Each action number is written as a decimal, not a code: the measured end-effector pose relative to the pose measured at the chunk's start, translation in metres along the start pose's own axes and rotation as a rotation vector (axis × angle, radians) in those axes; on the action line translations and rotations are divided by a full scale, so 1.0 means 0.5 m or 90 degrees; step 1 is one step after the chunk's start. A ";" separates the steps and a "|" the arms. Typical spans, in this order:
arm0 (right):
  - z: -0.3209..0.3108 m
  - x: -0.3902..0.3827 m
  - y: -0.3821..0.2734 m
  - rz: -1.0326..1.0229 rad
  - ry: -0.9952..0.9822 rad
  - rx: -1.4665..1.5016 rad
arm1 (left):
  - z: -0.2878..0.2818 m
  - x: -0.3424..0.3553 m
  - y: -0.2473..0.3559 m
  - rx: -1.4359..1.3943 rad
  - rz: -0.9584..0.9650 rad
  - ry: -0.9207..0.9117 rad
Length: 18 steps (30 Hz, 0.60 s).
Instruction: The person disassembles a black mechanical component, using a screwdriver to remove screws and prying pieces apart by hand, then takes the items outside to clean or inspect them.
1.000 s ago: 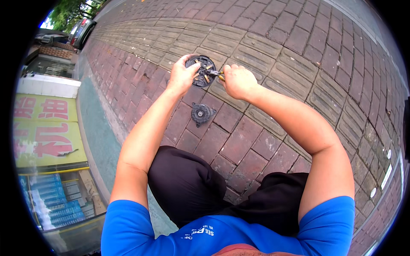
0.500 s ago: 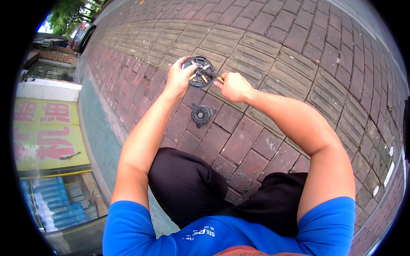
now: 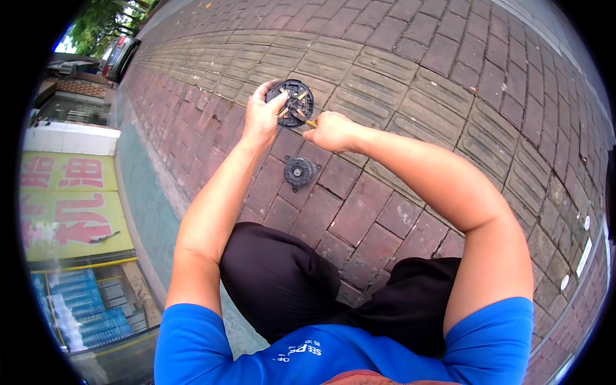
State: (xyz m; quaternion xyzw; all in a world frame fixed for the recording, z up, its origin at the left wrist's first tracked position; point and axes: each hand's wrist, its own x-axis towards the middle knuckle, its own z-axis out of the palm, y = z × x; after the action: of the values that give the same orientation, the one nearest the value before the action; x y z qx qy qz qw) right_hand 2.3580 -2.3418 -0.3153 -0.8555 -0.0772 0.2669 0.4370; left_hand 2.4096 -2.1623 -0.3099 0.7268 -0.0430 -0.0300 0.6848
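My left hand grips the left edge of a round black plate, its thumb lying over the front. Several brass-coloured pieces are set on the plate around its middle. My right hand is closed on a slim tool with a yellowish handle. The tool's dark end reaches the plate's lower right part; its exact tip is too small to make out. Below the plate, on the paving, lies a dark round metal part with lugs on its rim, apart from both hands.
Reddish paving bricks surround my knees, with a band of yellowish ribbed tiles beyond. On the left stand a yellow sign board and a glass case with blue boxes. A parked car is far off.
Both hands and the plate have shifted slightly left and up. The tool's end has moved from the plate's right edge inward over its face.
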 end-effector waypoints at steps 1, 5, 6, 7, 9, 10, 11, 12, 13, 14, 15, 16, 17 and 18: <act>-0.003 -0.012 -0.013 0.024 -0.012 0.033 | -0.001 -0.001 0.000 0.023 0.015 0.000; 0.004 -0.022 -0.026 0.069 -0.001 0.123 | 0.008 -0.005 0.005 0.051 0.051 0.011; 0.002 -0.023 -0.025 0.060 0.002 0.109 | 0.013 -0.007 0.007 0.048 0.049 0.013; 0.002 -0.023 -0.025 0.051 0.003 0.096 | 0.015 -0.008 0.010 0.047 0.046 0.016; 0.000 -0.025 -0.026 0.042 0.001 0.073 | 0.017 -0.009 0.011 0.042 0.046 0.019; -0.002 -0.026 -0.027 0.041 -0.002 0.062 | 0.017 -0.010 0.013 0.039 0.046 0.021; -0.003 -0.027 -0.028 0.041 -0.005 0.051 | 0.017 -0.011 0.014 0.041 0.045 0.021; -0.002 -0.027 -0.028 0.040 -0.003 0.050 | 0.018 -0.012 0.016 0.044 0.043 0.021; -0.001 -0.027 -0.028 0.039 0.000 0.049 | 0.018 -0.012 0.016 0.046 0.042 0.020; -0.001 -0.026 -0.027 0.038 0.003 0.048 | 0.018 -0.013 0.017 0.039 0.042 0.022; 0.000 -0.026 -0.027 0.036 0.004 0.047 | 0.018 -0.013 0.017 0.033 0.042 0.023; 0.001 -0.025 -0.027 0.035 0.005 0.045 | 0.015 -0.012 0.015 0.026 0.041 0.025; 0.001 -0.024 -0.027 0.034 0.006 0.044 | 0.013 -0.010 0.012 0.013 0.039 0.023; 0.001 -0.023 -0.027 0.032 0.005 0.047 | 0.010 -0.009 0.010 0.001 0.037 0.022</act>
State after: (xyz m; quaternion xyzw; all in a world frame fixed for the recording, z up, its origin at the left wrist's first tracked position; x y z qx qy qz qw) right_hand 2.3491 -2.3376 -0.3004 -0.8415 -0.0436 0.2770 0.4617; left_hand 2.4045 -2.1672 -0.3053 0.7264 -0.0523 0.0020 0.6853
